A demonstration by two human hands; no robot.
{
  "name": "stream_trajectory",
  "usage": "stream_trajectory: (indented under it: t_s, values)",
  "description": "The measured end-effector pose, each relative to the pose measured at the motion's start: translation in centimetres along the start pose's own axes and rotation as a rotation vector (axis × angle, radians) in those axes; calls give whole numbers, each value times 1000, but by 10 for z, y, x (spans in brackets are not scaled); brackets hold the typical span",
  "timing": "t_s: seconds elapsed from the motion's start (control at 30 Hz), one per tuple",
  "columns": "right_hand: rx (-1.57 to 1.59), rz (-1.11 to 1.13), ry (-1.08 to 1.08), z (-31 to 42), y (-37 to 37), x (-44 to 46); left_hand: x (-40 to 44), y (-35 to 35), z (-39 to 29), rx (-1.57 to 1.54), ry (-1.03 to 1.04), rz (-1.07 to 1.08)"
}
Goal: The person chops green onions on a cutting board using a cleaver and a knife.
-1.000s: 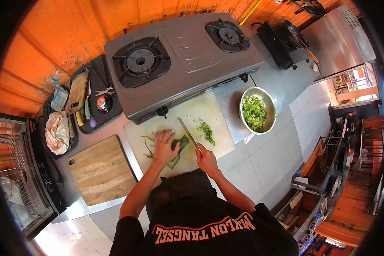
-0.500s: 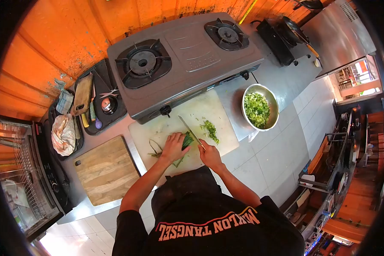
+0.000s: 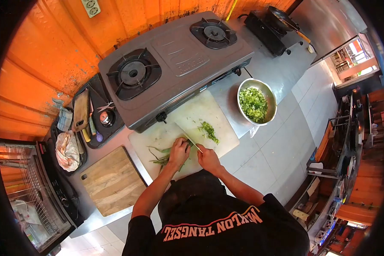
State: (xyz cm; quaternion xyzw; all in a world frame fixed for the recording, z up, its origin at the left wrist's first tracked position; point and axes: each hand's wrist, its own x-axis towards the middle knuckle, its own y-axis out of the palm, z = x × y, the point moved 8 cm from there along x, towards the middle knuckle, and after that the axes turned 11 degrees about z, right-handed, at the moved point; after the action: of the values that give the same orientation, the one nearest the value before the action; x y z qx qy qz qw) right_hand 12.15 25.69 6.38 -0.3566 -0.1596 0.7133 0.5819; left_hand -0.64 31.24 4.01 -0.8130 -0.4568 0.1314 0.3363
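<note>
My right hand [image 3: 209, 159] is closed around the handle of a kitchen knife [image 3: 187, 135], its blade slanting away to the upper left across a white cutting board [image 3: 149, 138]. Beside the blade, my left hand [image 3: 180, 153] presses curled fingers round a bunch of green onions [image 3: 161, 160], whose long leaves trail out to the left. Most of the bunch is hidden under that hand. Right of the knife lies a small heap of chopped green onion [image 3: 209, 131]. A steel bowl [image 3: 272, 96] with more chopped greens [image 3: 253, 105] stands off the board's right side.
A two-burner gas stove [image 3: 179, 55] borders the board at the back. To the left are a wooden board [image 3: 113, 181] and a black tray [image 3: 111, 132] with scissors [image 3: 105, 106] and knives. A frying pan [image 3: 281, 19] rests on a small burner at the back right.
My left hand has gone from lying spread over the greens to curled fingers gripping them. My right hand still holds the knife. The view has shifted a little.
</note>
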Motion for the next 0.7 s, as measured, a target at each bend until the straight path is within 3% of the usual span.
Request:
stream_trajectory:
  t_s: [0.1,0.33,0.4,0.53,0.6,0.7]
  values:
    - [-58,-27,-64,5,9,0,2,-4,-2,-11,10,-4]
    - [-6,51,74,7,15,2,-2,-11,-14,106,157,29]
    - [5,29,74,7,12,2,-2,-20,-23,144,186,-54]
    - [-17,-37,46,9,8,1,-4,0,-6,121,165,3]
    - [-15,-78,37,8,2,-1,-5,13,-12,261,275,42]
    - [-15,-36,124,-3,-2,2,9,28,-9,120,242,43]
